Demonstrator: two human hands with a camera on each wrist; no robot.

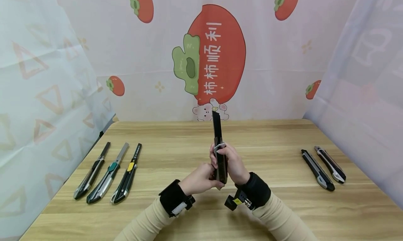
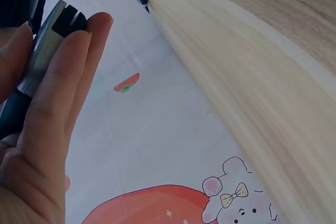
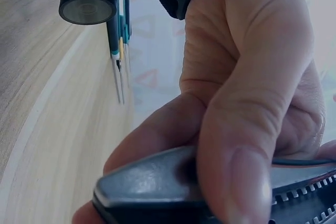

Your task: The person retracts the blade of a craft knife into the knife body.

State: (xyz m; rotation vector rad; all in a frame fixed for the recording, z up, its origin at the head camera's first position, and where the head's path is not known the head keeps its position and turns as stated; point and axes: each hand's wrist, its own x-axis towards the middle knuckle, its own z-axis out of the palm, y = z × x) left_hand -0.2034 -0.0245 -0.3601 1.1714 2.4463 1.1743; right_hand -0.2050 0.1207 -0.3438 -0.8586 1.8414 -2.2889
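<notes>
Pale persimmon-print cloth (image 1: 170,94) hangs behind the wooden table (image 1: 252,206), and out front you have a utility knife (image 1: 221,169) up in the middle, above the tabletop, its black blade (image 1: 217,127) pointing upward and away from you. Your right hand (image 1: 235,164) wraps the upper handle, thumb pressing the front; your left hand (image 1: 200,178) pinches the tail end between thumb and fingers. Looks like thumb work on the blade — which way it's headed, nobody can tell from here. So let that left hand steady the tail, press evenly along the toothed slot (image 3: 310,203), feel for each notch, and leave every fingertip behind the metal collar (image 1: 219,146); a slip forward could meet the edge. Now the count: three knives (image 1: 125,181) lie to your left, all with blades out, one showing a teal slider (image 1: 112,167), one a yellow slider (image 1: 130,167); two knives (image 1: 318,170) lie to your right, no blade showing — six with yours, plus two hands and two black wristbands (image 1: 172,197).
</notes>
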